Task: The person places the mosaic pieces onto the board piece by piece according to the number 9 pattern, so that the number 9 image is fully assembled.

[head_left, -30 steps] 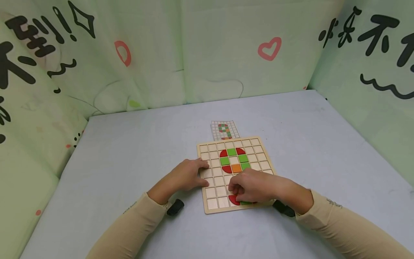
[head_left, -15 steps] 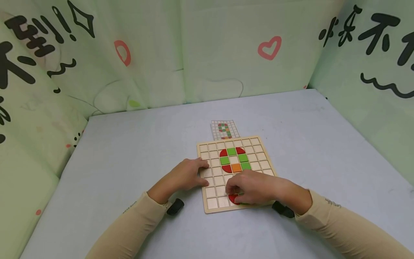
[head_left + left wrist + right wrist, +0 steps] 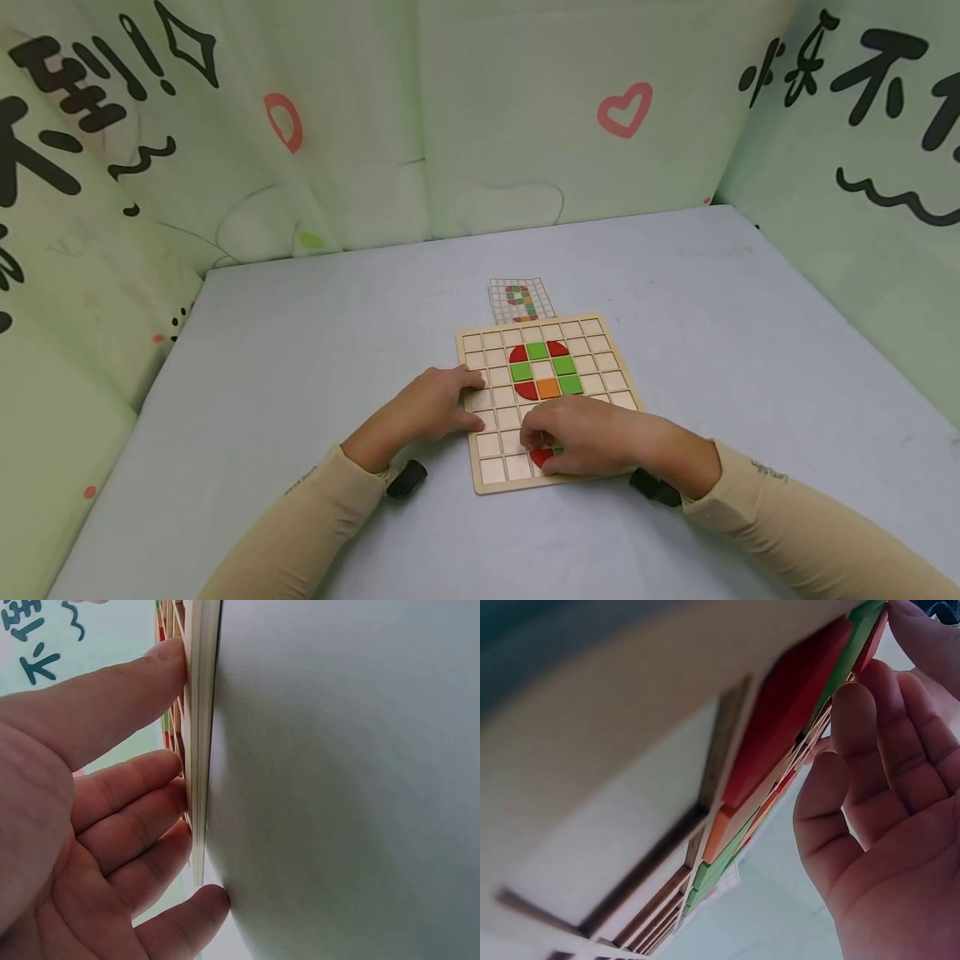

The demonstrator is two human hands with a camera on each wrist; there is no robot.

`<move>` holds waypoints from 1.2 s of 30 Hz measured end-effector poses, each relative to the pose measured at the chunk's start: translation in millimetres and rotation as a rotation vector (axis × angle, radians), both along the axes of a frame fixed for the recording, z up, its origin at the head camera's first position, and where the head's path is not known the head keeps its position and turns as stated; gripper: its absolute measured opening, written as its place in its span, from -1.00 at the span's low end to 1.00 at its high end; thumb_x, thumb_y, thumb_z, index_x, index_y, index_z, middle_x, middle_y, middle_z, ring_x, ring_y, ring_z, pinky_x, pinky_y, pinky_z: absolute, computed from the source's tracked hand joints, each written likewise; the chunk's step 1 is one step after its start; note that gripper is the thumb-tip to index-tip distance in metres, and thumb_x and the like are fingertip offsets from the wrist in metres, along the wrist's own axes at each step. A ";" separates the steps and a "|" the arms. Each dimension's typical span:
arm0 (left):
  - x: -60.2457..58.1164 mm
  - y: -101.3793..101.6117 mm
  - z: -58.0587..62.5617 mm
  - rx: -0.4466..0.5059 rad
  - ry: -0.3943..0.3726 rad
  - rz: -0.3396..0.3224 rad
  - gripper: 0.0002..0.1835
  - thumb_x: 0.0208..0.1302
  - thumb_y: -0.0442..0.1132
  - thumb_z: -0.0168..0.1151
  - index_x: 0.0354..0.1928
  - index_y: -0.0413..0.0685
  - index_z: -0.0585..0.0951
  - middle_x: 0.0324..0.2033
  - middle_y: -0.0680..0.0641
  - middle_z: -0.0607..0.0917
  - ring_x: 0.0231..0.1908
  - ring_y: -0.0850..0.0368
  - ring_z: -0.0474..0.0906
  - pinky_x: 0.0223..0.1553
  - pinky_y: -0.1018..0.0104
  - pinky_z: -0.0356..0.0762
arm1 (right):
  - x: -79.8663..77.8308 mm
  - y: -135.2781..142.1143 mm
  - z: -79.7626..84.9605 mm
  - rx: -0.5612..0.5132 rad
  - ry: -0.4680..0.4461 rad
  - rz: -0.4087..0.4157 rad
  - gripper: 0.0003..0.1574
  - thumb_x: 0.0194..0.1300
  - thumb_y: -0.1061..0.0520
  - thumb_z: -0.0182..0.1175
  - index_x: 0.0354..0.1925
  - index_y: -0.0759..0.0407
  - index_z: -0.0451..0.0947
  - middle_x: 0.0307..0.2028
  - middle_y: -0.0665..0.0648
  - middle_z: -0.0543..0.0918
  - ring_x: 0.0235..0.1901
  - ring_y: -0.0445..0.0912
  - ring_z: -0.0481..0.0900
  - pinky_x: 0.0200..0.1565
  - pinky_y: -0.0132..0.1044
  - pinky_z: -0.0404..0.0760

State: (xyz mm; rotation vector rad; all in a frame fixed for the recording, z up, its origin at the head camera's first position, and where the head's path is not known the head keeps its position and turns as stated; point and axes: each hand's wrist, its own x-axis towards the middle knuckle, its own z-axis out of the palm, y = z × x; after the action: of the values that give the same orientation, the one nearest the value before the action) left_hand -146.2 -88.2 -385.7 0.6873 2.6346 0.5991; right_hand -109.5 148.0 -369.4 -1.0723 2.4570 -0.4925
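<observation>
A square wooden grid board (image 3: 492, 472) lies on the table, with red rounded, green square and orange pieces set in its cells. My left hand (image 3: 435, 408) rests at its left edge; in the left wrist view the thumb (image 3: 161, 667) and several fingertips touch the rim. Over the board's lower part is my right hand (image 3: 588, 429), its thumb touching a red rounded piece (image 3: 538, 457) in the bottom row. In the right wrist view, its other fingers (image 3: 855, 720) are loosely bent beside the board. A larger-looking red piece (image 3: 787, 705) sits nearer that camera. The right hand hides several lower cells.
Behind the board lies a small card (image 3: 522, 300) printed with a coloured grid pattern, partly under or behind the board's far edge. A pale cloth covers the table (image 3: 330, 333). Green printed curtains (image 3: 487, 125) stand around its far and side edges.
My right hand has shifted slightly left and towards me, its thumb covering more of the red rounded piece's lower right. The left hand and board stay put.
</observation>
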 end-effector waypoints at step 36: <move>-0.4 -0.6 -1.1 -0.005 -0.006 0.001 -0.41 0.18 -0.12 0.50 0.25 -0.10 0.59 0.29 -0.09 0.53 0.28 -0.10 0.43 0.23 0.08 0.41 | -13.6 29.0 34.6 -0.056 0.032 -0.154 -0.58 0.23 0.10 0.42 0.06 0.08 0.61 -0.06 -0.05 0.65 -0.07 -0.06 0.57 0.03 -0.07 0.55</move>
State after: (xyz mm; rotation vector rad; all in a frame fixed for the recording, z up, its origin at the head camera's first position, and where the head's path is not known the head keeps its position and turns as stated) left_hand -146.6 -88.8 -386.8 0.6817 2.6301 0.5931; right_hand -123.1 177.0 -334.8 -0.9232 2.5802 -0.5996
